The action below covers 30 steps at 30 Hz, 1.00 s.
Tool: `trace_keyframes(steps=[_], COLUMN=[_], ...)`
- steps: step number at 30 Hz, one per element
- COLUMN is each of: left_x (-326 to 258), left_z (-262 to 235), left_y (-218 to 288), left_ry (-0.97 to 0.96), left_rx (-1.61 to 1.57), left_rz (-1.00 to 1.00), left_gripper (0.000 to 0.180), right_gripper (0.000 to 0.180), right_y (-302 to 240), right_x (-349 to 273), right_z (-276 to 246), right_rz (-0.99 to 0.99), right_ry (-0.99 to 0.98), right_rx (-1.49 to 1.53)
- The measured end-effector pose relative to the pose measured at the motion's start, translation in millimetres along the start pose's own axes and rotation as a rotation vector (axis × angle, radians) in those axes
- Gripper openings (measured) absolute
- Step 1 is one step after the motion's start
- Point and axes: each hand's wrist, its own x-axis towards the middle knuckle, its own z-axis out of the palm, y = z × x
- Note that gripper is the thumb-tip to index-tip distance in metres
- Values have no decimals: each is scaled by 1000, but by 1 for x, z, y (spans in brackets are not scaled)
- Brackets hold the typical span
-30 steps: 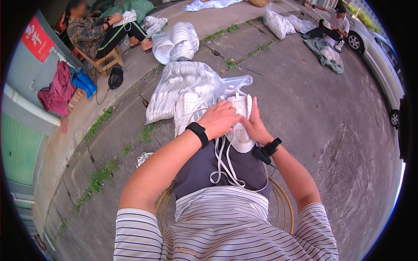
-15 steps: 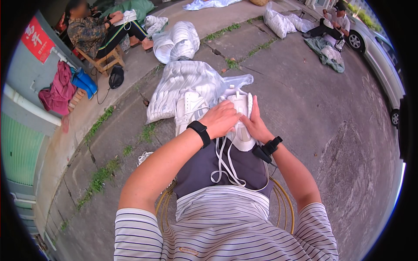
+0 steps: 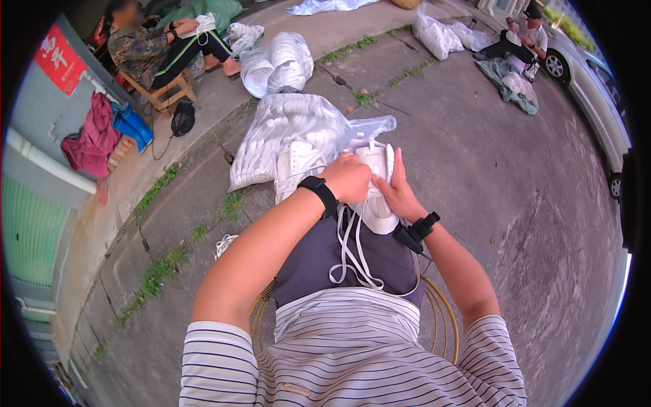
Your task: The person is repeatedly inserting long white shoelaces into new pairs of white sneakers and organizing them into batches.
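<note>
left hand (image 3: pixel 350 178): closed over the top of the white shoe (image 3: pixel 377 186), fingers curled down on the lace area, black wristband just behind it
right hand (image 3: pixel 398 193): flat along the shoe's right side, fingers extended toward the toe, holding it steady; black watch on the wrist
white shoe: on the lap, centre of scene, toe pointing far, sole side hidden
laces (image 3: pixel 352 254): white, loose, hanging from the shoe toward the near side over the dark shorts (image 3: pixel 319 261)
second white shoe (image 3: pixel 296 166): just left of the held one, leaning against the bag
clear plastic bag (image 3: pixel 285 132): far-left of the hands, on the concrete, packed with white shoes
more bags (image 3: pixel 274 64): further off, same white contents; another pair far right (image 3: pixel 434 34)
seated person (image 3: pixel 156 47): far left, on a low wooden stool, working on white pieces
second person (image 3: pixel 519 41): far right, sitting on the ground beside a white car (image 3: pixel 597 88)
chair rim (image 3: pixel 444 308): yellowish wicker, near, under the wearer
</note>
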Motion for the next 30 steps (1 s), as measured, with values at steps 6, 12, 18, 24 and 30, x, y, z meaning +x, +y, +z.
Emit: trace_keyframes(steps=[6,12,18,24,30], left_x=[6,11,11,11,9], left_z=[8,-6,-1,-5,-8], left_y=[1,5,-6,-1,2], left_ry=[59,-179,-179,-197,-224], left_rx=[-22,-6,-91,-68,-90], left_rz=[-107,-232,-243,-295,-336], left_gripper=[23,23,25,29,31], right_gripper=[93,94,89,94,94], right_y=[-5,-10,-12,-14,-19], right_x=[-5,-5,-6,-6,-7], right_z=[7,10,12,13,12], right_rz=[-29,-76,-69,-84,-87], right_ry=[24,36,2,42,32], right_rx=[-20,-38,-50,-82,-52])
